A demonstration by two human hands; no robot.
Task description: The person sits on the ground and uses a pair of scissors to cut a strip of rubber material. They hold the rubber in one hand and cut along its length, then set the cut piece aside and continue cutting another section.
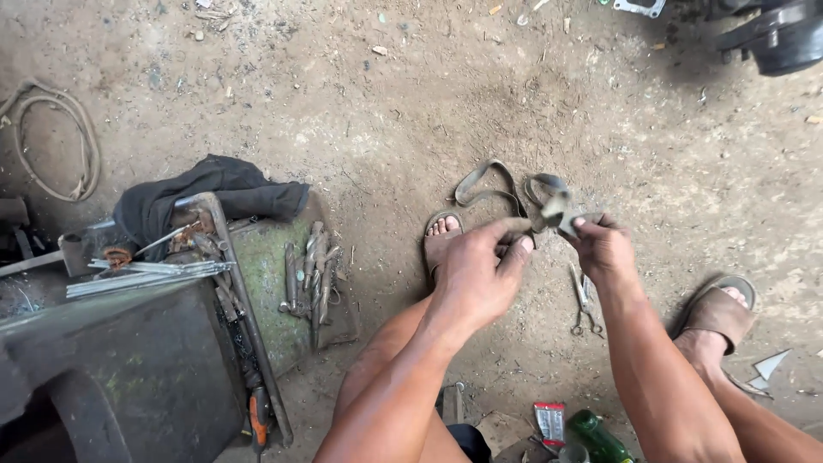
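Two bare forearms rise from the bottom edge of the frame and meet over a dirt floor (360, 111), seen from above by the person they belong to. Left hand (476, 274) has its grip narrow, thumb and forefinger pinched on the near end of a flat grey rubber strap (489, 184). Right hand (604, 244) is also pinched shut, holding a small folded grey piece (559, 210) where the strap bunches up. Both hands sit side by side, almost touching, with the folded piece between their fingertips; the right hand is slightly closer to it. From the hands the strap runs away from the person, looping toward the far side of the floor, so its long axis points up the frame. Whether the folded piece is part of the strap or a separate scrap is hard to make out, since the fingers cover the join. Below the hands, a foot in a brown sandal (441, 236) shows its toes, and a second sandalled foot (720, 313) rests toward the right edge. Small scissors or pliers (585, 304) lie on the dirt just beneath the right wrist. At the left stands a dark metal toolbox (129, 369) with a tray of drill bits and rods (313, 279) and a black cloth (214, 193) draped over it. A green bottle (600, 437) is cut off at the bottom edge.
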